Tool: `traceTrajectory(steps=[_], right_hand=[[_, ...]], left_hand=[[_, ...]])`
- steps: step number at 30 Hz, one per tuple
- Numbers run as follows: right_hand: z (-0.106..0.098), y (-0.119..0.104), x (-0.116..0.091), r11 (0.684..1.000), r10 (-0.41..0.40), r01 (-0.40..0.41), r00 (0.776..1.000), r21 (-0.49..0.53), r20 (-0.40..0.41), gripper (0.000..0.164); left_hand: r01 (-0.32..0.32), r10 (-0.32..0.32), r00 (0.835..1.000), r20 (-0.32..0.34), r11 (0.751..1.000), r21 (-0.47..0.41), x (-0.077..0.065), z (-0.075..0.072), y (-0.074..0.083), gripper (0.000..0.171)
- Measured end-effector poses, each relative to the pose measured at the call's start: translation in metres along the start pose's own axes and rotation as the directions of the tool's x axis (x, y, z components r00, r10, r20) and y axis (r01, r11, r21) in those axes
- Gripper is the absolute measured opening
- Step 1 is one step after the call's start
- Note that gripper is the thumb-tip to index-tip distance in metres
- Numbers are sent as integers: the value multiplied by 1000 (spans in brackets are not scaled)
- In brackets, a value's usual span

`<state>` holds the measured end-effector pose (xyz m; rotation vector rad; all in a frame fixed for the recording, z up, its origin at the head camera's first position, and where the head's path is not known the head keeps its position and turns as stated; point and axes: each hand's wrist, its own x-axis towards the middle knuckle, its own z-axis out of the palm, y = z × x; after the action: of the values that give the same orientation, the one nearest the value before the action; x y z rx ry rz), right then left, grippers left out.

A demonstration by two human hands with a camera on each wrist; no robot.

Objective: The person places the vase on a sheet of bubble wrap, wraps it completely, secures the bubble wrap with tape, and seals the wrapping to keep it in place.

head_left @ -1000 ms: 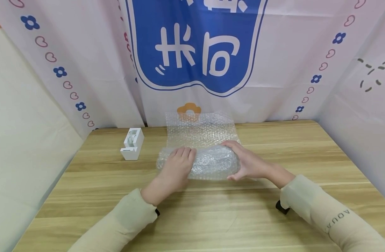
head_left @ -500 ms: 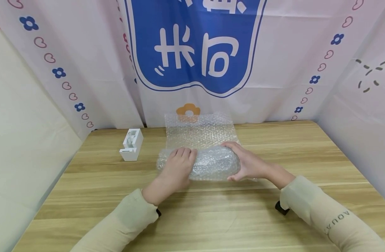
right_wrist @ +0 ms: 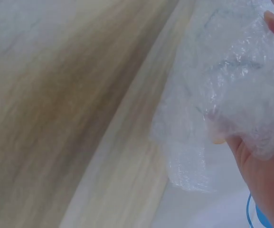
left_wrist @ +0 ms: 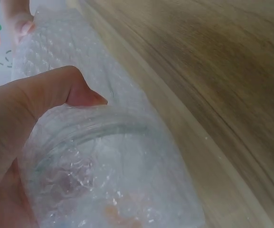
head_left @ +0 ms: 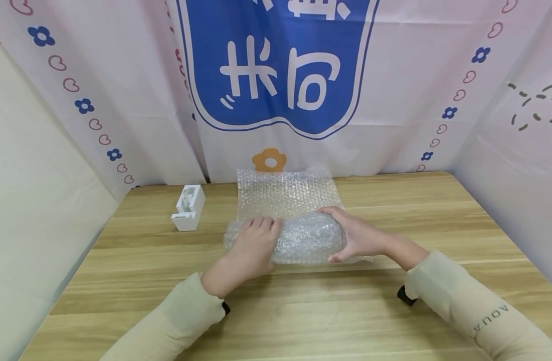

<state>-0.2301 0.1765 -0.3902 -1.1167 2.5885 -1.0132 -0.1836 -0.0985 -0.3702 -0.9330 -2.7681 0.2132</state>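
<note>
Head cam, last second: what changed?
The bubble-wrap roll shifted slightly toward the person, along with the left hand and right hand. The loose sheet's far edge came nearer too, uncovering more of the orange flower. Nothing taken hold of or let go: both hands still grip the roll. Tape dispenser stayed put.

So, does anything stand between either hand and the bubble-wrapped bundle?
Nothing visible does: the left hand and right hand both grip the bubble-wrapped bundle directly. The white tape dispenser stands off to the left.
</note>
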Motion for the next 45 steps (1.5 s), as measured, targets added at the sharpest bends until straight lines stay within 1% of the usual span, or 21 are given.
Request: traceTrajectory(steps=[6, 10, 17, 21, 25, 28, 30, 32, 35, 37, 40, 43, 45], right_hand=[[-4, -3, 2, 1000, 7, -8, 999, 17, 54, 108], [-7, -4, 4, 999, 24, -26, 997, 23, 77, 110], [-16, -7, 8, 999, 44, -44, 989, -5, 139, 125], [-27, -11, 5, 998, 45, -36, 985, -57, 165, 128], [-41, -14, -6, 985, 22, -3, 994, -173, 110, 124], [-46, -20, -16, 964, -23, 35, 999, -264, 49, 114], [-45, -25, -20, 945, -68, 71, 997, -320, 21, 109], [-40, -29, -21, 919, -107, 103, 994, -380, 12, 106], [-30, -32, -19, 897, -119, 113, 993, -428, 12, 109], [-23, -30, -17, 900, -101, 99, 995, -424, 18, 112], [-13, -22, -15, 925, -91, 88, 996, -369, 10, 118], [-5, -14, -11, 941, -125, 116, 992, -318, -10, 125], [-2, -8, -8, 944, -145, 128, 989, -306, -33, 128]], left_hand=[[23, -21, 999, 48, 999, -23, -1, 0, 0, 96], [33, -30, 998, 62, 998, -45, 0, 2, -1, 95], [44, -39, 997, 70, 996, -71, 3, 3, -4, 92], [55, -48, 995, 87, 995, -85, 4, 3, -4, 92], [61, -51, 994, 99, 994, -93, 6, 3, -5, 91], [59, -48, 993, 107, 994, -97, 6, 3, -5, 91], [57, -46, 993, 112, 994, -98, 7, 3, -6, 91], [56, -45, 993, 114, 993, -99, 7, 3, -7, 91], [58, -47, 992, 113, 993, -99, 7, 3, -8, 92], [59, -47, 992, 113, 993, -105, 7, 3, -8, 92], [60, -46, 992, 117, 992, -114, 7, 3, -9, 92], [61, -46, 992, 121, 991, -119, 8, 3, -10, 89], [67, -50, 990, 134, 990, -125, 9, 2, -12, 88]])
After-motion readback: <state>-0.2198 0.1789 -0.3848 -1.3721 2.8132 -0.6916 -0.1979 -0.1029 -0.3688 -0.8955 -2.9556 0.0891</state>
